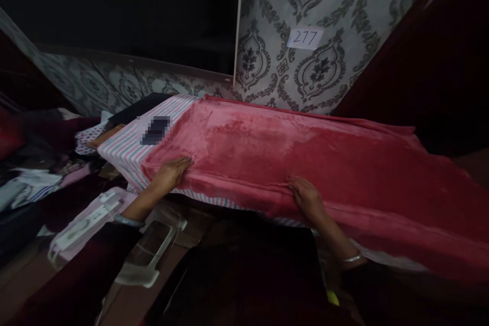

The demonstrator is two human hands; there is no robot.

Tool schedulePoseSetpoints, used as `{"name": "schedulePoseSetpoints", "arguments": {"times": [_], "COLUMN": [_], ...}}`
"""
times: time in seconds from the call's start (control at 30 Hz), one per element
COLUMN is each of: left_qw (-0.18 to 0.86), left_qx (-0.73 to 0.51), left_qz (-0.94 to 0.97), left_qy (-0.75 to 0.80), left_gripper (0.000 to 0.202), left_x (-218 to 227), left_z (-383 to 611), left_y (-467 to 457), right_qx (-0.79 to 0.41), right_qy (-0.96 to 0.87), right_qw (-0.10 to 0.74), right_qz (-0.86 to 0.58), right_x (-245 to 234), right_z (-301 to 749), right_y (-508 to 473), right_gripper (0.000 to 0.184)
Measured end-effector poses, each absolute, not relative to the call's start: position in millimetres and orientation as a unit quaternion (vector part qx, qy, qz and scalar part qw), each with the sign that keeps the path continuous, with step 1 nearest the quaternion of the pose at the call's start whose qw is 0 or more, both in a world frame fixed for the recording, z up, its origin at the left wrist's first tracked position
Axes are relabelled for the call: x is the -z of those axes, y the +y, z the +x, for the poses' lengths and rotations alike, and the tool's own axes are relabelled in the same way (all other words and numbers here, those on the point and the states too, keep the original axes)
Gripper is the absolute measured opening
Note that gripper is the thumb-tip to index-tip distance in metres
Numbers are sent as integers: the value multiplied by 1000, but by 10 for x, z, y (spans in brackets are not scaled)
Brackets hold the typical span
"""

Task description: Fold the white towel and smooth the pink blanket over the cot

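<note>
A red plush blanket [344,168] lies spread along a long surface, its pile showing lighter and darker patches. On its near left edge my left hand [173,172] is closed, fingers together on the fabric. Farther right, my right hand [308,197] pinches a ridge of the same near edge. Between the two hands the edge runs as a raised fold. Beneath the blanket is a striped cloth [126,145], showing at the left end and along the front. A dark, pixelated object [156,130] lies on the stripes, left of the blanket.
Behind stands a large dark screen [133,10] against patterned wallpaper, with a paper label [304,38] reading 277. Below left are a white power strip [84,226] and a pale plastic frame [153,260]. Piled clothes [34,186] lie at far left.
</note>
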State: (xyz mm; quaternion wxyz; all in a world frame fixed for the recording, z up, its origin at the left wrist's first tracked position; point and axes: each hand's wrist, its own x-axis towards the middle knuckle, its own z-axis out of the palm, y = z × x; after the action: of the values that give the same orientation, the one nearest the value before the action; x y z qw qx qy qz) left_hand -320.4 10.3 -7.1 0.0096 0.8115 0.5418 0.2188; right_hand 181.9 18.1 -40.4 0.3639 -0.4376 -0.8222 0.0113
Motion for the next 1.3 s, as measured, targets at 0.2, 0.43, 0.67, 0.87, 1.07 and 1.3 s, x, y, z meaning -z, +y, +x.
{"name": "schedulePoseSetpoints", "arguments": {"times": [0.2,0.43,0.67,0.87,1.07,1.3], "left_qw": [8,-41,21,15,17,22], "left_qx": [-205,-146,-33,-15,-3,-19], "left_qz": [786,791,769,761,759,740], "left_qy": [584,593,637,648,651,672], "left_gripper": [47,68,66,66,68,65], "left_x": [-365,-476,-117,-202,-155,-228], "left_z": [-2954,-2042,-1988,-1952,-1998,-2480], "left_y": [206,870,938,840,587,241], "right_qx": [-45,10,-8,-16,-8,-117], "right_qy": [-814,-808,-825,-825,-845,-880], "right_qw": [350,181,63,64,92,136], "right_qz": [-461,-561,-562,-561,-527,-439], "right_x": [148,-3,106,95,323,120], "right_z": [1798,1429,1332,1345,1415,1742], "right_y": [284,667,546,552,495,633], "right_gripper": [45,56,57,57,56,48]}}
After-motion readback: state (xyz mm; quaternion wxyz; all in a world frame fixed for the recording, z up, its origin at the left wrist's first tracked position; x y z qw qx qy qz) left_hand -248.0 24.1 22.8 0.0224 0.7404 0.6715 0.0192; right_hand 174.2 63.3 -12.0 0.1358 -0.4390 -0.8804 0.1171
